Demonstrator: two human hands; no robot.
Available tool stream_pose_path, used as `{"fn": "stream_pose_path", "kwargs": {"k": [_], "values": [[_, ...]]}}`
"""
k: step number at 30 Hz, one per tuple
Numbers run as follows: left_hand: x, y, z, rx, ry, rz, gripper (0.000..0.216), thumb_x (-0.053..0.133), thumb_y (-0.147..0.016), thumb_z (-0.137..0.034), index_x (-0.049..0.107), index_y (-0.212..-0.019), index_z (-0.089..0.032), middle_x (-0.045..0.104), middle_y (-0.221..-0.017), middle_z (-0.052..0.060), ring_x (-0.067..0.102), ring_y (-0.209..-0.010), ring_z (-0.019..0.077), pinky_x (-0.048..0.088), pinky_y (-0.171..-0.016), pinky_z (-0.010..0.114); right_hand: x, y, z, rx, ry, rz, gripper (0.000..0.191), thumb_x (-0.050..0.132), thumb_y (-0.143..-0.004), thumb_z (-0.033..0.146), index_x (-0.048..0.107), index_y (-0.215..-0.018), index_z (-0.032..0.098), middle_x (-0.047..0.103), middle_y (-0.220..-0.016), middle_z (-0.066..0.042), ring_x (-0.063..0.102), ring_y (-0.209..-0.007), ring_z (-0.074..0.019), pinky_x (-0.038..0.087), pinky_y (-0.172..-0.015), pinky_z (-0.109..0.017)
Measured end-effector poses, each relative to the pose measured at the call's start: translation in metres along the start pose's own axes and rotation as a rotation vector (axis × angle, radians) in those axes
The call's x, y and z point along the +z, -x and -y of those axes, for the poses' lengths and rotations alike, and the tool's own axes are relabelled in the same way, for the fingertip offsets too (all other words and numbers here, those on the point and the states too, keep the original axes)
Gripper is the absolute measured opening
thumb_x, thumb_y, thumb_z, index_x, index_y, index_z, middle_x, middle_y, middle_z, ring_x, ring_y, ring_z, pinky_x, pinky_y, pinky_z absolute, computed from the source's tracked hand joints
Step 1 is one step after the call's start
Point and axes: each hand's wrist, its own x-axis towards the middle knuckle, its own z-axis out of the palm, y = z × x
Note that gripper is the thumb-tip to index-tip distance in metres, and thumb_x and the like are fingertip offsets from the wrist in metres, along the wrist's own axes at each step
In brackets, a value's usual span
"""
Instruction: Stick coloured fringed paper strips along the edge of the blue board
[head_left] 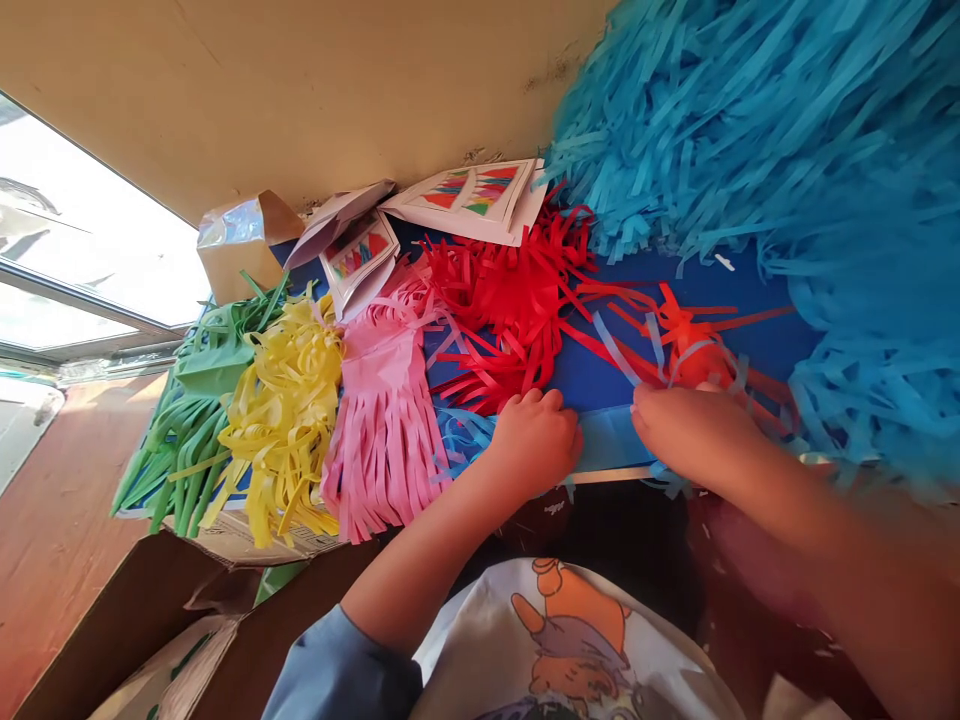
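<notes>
My left hand [536, 440] is curled, knuckles up, pressing on a light blue paper strip [611, 440] at the near edge of a dark blue board [600, 380]. My right hand [690, 430] is closed on the same strip a little to the right, among red and light blue paper fringes [694, 345]. A heap of red paper strips [510, 300] lies just beyond both hands.
Pink fringe [386, 420], yellow strips [289, 410] and green strips [199, 400] lie in a row to the left. A big mass of light blue fringe [787, 150] fills the right. White folded cards [472, 195] and a small box [240, 245] rest against the wall. Cardboard [150, 610] lies below.
</notes>
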Motion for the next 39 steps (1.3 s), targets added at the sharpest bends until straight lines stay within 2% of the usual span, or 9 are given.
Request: {"fn": "stream_pose_path", "kwargs": {"k": [8, 12, 15, 18, 23, 31, 39], "values": [[0.013, -0.001, -0.016, -0.047, -0.083, -0.091, 0.02, 0.045, -0.084, -0.015, 0.064, -0.087, -0.009, 0.057, -0.082, 0.013, 0.053, -0.081, 0.0262, 0.038, -0.062, 0.034, -0.001, -0.001, -0.001, 0.056, -0.032, 0.009, 0.031, 0.03, -0.086, 0.023, 0.059, -0.09, 0.014, 0.066, -0.08, -0.015, 0.061, -0.077, -0.0272, 0.037, -0.061, -0.034], [0.011, 0.001, -0.017, -0.048, -0.088, -0.051, 0.022, 0.043, -0.085, -0.011, 0.064, -0.091, -0.008, 0.056, -0.087, 0.014, 0.052, -0.083, 0.026, 0.038, -0.059, 0.032, 0.003, -0.008, -0.014, 0.001, -0.116, 0.054, 0.031, 0.032, -0.084, 0.033, 0.058, -0.074, 0.019, 0.063, -0.072, -0.007, 0.057, -0.063, -0.0192, 0.031, -0.05, -0.028], [0.005, 0.001, -0.014, -0.046, -0.075, 0.003, 0.022, 0.043, -0.084, -0.011, 0.064, -0.092, -0.008, 0.055, -0.088, 0.014, 0.052, -0.084, 0.0264, 0.039, -0.056, 0.031, 0.005, -0.012, -0.02, -0.021, -0.148, 0.072, 0.028, 0.035, -0.082, 0.033, 0.056, -0.069, 0.02, 0.06, -0.066, -0.004, 0.054, -0.058, -0.0163, 0.029, -0.048, -0.026], [0.002, 0.0, -0.011, -0.04, -0.06, 0.037, 0.023, 0.044, -0.084, -0.012, 0.065, -0.092, -0.009, 0.056, -0.088, 0.014, 0.052, -0.085, 0.0265, 0.04, -0.056, 0.03, 0.004, -0.012, -0.019, -0.009, -0.127, 0.067, 0.027, 0.034, -0.082, 0.032, 0.057, -0.074, 0.02, 0.061, -0.07, -0.005, 0.055, -0.062, -0.0183, 0.029, -0.05, -0.027], [0.003, -0.002, -0.01, -0.018, -0.058, 0.004, 0.023, 0.045, -0.084, -0.012, 0.065, -0.091, -0.007, 0.057, -0.086, 0.014, 0.053, -0.087, 0.0282, 0.043, -0.061, 0.033, 0.0, -0.008, -0.008, 0.042, -0.088, 0.069, 0.029, 0.031, -0.084, 0.028, 0.057, -0.091, 0.018, 0.063, -0.081, -0.01, 0.058, -0.071, -0.0225, 0.031, -0.051, -0.028], [-0.002, -0.005, -0.012, -0.058, -0.044, 0.093, 0.023, 0.046, -0.082, -0.01, 0.066, -0.093, -0.008, 0.056, -0.087, 0.015, 0.057, -0.083, 0.0254, 0.045, -0.058, 0.03, -0.005, -0.01, 0.002, 0.116, -0.079, 0.075, 0.031, 0.031, -0.082, 0.023, 0.062, -0.084, 0.017, 0.064, -0.093, -0.015, 0.061, -0.079, -0.0265, 0.037, -0.053, -0.031], [-0.001, -0.006, -0.015, -0.097, -0.04, 0.099, 0.026, 0.04, -0.086, -0.007, 0.064, -0.096, -0.005, 0.055, -0.087, 0.016, 0.059, -0.083, 0.0259, 0.047, -0.059, 0.031, -0.005, -0.012, 0.004, 0.137, -0.064, 0.07, 0.031, 0.033, -0.081, 0.021, 0.064, -0.085, 0.017, 0.065, -0.089, -0.016, 0.061, -0.083, -0.0284, 0.041, -0.058, -0.034]]}}
